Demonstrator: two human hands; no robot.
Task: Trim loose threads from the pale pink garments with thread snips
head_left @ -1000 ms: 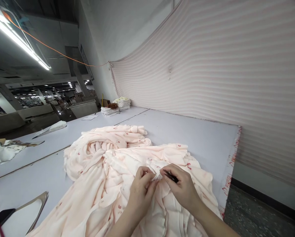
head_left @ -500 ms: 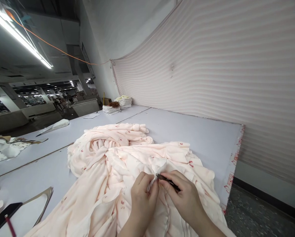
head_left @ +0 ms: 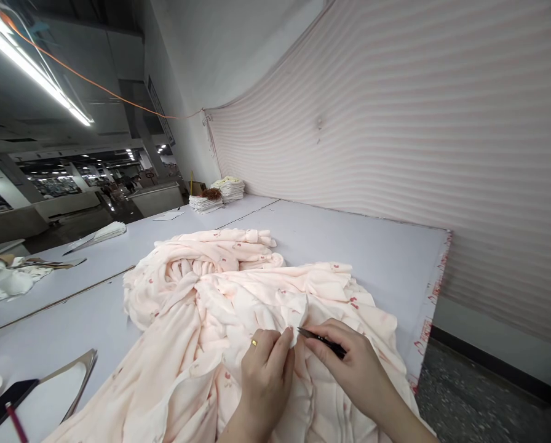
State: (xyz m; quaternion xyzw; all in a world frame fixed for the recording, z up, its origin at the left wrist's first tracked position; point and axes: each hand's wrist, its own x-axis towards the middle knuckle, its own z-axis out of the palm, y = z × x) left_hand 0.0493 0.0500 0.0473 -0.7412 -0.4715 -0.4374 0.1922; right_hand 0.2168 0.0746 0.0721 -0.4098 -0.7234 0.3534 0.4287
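Observation:
A large heap of pale pink fabric (head_left: 238, 295) with small red prints lies bunched on the table in front of me. My left hand (head_left: 267, 375), a gold ring on one finger, is closed in a pinch on a whitish edge of this fabric. Held in my right hand (head_left: 349, 363) is a small pair of black thread snips (head_left: 324, 342), with the pointed tip just right of my left fingertips. Whether the blades are apart is too small to tell.
Folded white cloth stacks (head_left: 229, 189) stand at the table's (head_left: 349, 224) far end. On the left are white scraps (head_left: 12, 280), a clipboard (head_left: 84, 375), a dark phone-like slab (head_left: 8, 406) and a red pen (head_left: 16, 423). A striped cloth (head_left: 372, 123) hangs along the right side.
The snips' tip has drawn slightly right, away from my left fingers. My left hand has turned so its back and ring show, and the fabric edge there has shifted.

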